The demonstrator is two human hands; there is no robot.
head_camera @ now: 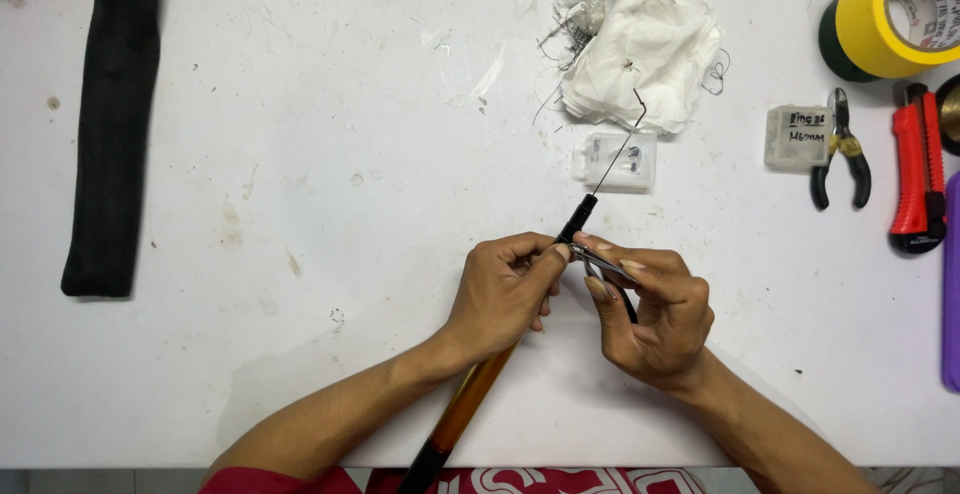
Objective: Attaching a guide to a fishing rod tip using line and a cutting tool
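Black fabric, a long folded strip (112, 124), lies far off at your left, well apart from the work, with bare white table (330, 204) between it and your hands. Your left hand (500, 294) is closed around a slender rod (470, 399), orange and black, that runs from the near table edge up and to the right; thumb and forefinger pinch it just below its black tip (580, 219). From that tip a thin dark wire (622, 144) carries the same diagonal on toward the pile of white cloth (645, 44). Your right hand (655, 309) meets the rod from the other side, fingers pressed onto a small metal tool (603, 269), perhaps tweezers, laid against the rod just beside your left thumb. Both hands are equally close to the tip. A small clear box (615, 161) sits beside the wire. Further right lie another clear box (797, 136), small pliers (842, 149), a yellow tape roll (895, 14) and a red cutter (918, 169), leaving open room around your right wrist
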